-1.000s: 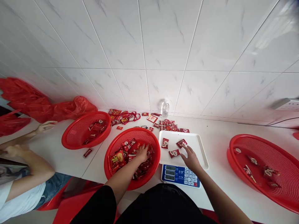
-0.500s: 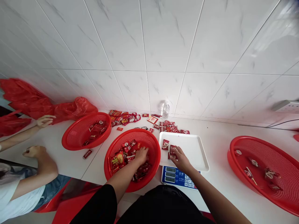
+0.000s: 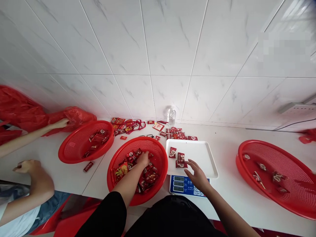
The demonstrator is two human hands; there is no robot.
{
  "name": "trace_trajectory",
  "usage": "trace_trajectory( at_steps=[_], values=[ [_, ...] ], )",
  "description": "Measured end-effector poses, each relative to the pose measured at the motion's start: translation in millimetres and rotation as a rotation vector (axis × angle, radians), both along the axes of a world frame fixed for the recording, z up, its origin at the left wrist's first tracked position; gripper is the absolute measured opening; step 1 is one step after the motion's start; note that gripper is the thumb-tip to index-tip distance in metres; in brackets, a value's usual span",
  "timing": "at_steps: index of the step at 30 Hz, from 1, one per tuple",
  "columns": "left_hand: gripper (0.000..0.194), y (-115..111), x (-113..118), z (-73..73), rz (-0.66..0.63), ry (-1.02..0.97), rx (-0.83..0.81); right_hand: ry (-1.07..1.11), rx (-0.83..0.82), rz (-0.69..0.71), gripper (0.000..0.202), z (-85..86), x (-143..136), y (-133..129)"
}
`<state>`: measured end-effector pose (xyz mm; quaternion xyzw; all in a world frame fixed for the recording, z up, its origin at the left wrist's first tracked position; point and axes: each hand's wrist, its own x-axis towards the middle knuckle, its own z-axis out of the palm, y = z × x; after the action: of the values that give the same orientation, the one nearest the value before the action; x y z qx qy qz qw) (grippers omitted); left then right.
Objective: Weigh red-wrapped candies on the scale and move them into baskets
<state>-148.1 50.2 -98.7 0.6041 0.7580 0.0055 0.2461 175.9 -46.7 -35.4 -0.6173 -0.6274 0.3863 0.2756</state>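
My left hand (image 3: 143, 159) reaches into the middle red basket (image 3: 159, 153), among the small red wrapped packets (image 3: 151, 176) heaped there. Its fingertips are hidden by the hand and packets. Over the front edge of a white tray (image 3: 201, 153) is my right hand (image 3: 198, 176), fingers apart and holding nothing. Just left of those fingers, a red packet (image 3: 181, 158) overlaps another, while a third packet (image 3: 172, 152) lies apart at the tray's left. Beneath the tray, a blue-fronted weighing scale (image 3: 179, 184) shows its displays and keys.
Red baskets with packets stand left (image 3: 71, 144) and right (image 3: 249, 148). Behind are loose packets (image 3: 175, 133) and a clear bottle (image 3: 172, 117) by the tiled wall. On the left, another person's hand (image 3: 61, 123) touches red plastic bags (image 3: 79, 115); their other hand (image 3: 26, 166) rests closer.
My right hand has drawn back from the packets on the tray, leaving them there. My left hand has shifted within the basket. The other person's far hand has moved right to the bags.
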Motion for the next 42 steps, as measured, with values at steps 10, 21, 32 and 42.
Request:
trace_trajectory(
  at_steps=[10, 21, 32, 42],
  values=[
    [0.016, 2, 25, 42.4, 0.121, -0.240, 0.132, 0.002, -0.048, -0.014, 0.041, -8.2, 5, -14],
    [0.029, -16, 137, 78.5, -0.080, -0.735, 0.061, 0.079, 0.000, 0.003, 0.039, -15.8, -4, -7],
    [0.031, -15, 131, 63.3, -0.213, -0.629, 0.123, 0.022, -0.010, 0.020, 0.043, -17.8, -5, -4],
    [0.027, -27, 91, 58.1, -0.048, -0.664, 0.405, -0.111, -0.001, 0.061, 0.043, -20.6, -8, 3]
  ],
)
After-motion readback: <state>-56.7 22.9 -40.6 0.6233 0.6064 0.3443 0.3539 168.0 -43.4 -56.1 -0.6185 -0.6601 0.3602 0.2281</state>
